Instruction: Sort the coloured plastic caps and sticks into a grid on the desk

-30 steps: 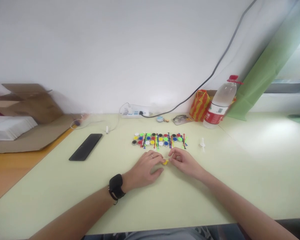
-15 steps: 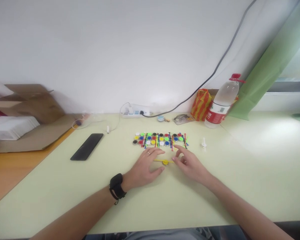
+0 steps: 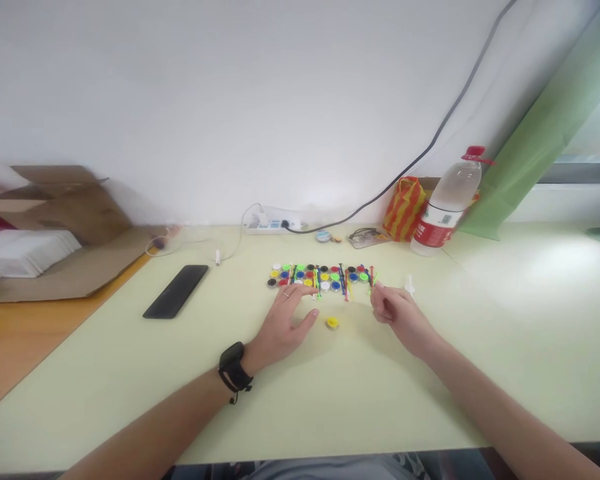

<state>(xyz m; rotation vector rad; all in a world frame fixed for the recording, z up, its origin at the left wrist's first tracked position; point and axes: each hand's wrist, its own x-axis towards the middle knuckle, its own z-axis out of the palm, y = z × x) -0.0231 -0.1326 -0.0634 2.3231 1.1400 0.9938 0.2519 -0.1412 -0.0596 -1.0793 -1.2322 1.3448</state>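
My left hand point(image 3: 287, 321), open with thumb and fingers apart, reaches over the table; its fingertips are at the near edge of a row of small round discs point(image 3: 325, 286) in several colours. Thin coloured plastic sticks point(image 3: 342, 280) lie in bundles between the disc groups. Between my hands, a single yellow disc point(image 3: 333, 323) rests on the table, touched by neither. My right hand point(image 3: 397, 313) is closed in a pinch beside the sticks at the row's right end. Whatever is in that pinch is hidden by the fingers.
A black phone point(image 3: 176, 292) lies on the left. A small white plastic piece point(image 3: 410, 285) is right of the row. Along the wall are a power strip point(image 3: 273, 223), a striped bag point(image 3: 405, 208) and a large water bottle point(image 3: 447, 207). A cardboard box point(image 3: 87, 220) stands far left.
The yellow stick that lay across the single yellow disc is gone from it. My right hand has moved right and away to the row's end; my left hand has drawn slightly left.
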